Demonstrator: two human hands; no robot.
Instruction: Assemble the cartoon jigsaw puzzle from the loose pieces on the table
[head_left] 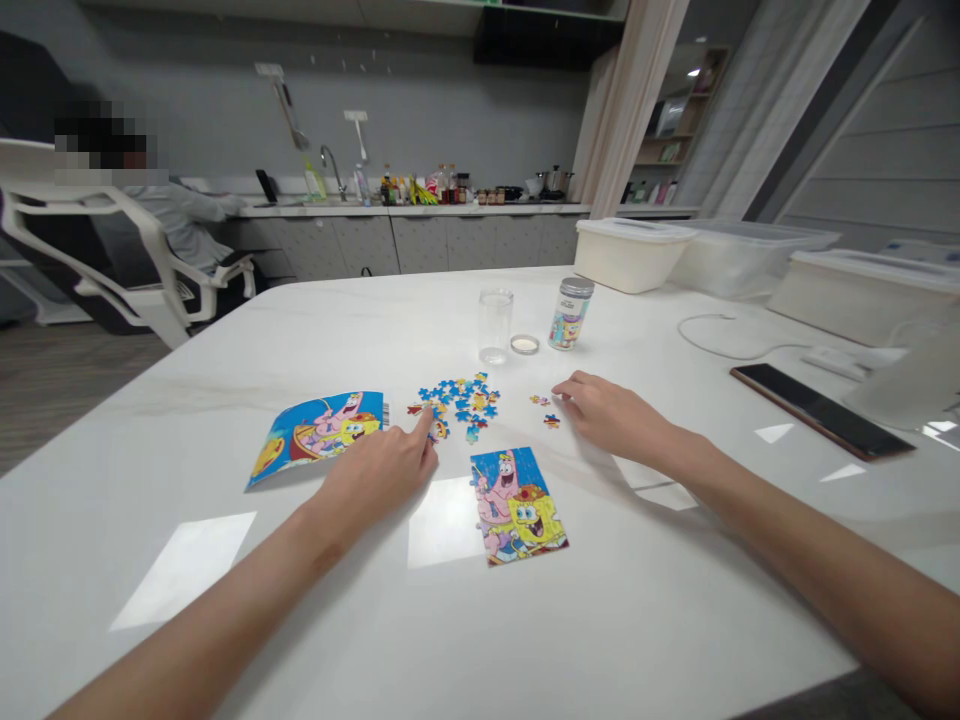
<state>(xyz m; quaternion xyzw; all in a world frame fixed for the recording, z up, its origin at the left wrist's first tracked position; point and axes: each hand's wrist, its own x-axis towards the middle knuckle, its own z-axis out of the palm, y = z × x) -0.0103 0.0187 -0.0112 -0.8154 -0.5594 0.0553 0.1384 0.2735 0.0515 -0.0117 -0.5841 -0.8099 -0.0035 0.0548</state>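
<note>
My left hand (386, 462) reaches over the table with its index finger stretched out, the tip touching the edge of a pile of loose jigsaw pieces (459, 395). Its other fingers are folded under, with nothing seen in them. To the right, my right hand (600, 408) hovers low with fingers extended, close beside a few separate puzzle pieces (552, 421); I see nothing held in it. Between my arms lies a joined section of the cartoon puzzle (519, 508), some of its left edge uneven. A curled picture sheet (319, 435) with the same characters lies left of the pile.
Behind the pieces stand a clear jar (495, 328), its lid (525, 345) and a printed canister (571, 315). A phone (821, 410), a white cable (739, 350) and lidded bins (634, 258) are at the right. A person (184, 225) sits at far left.
</note>
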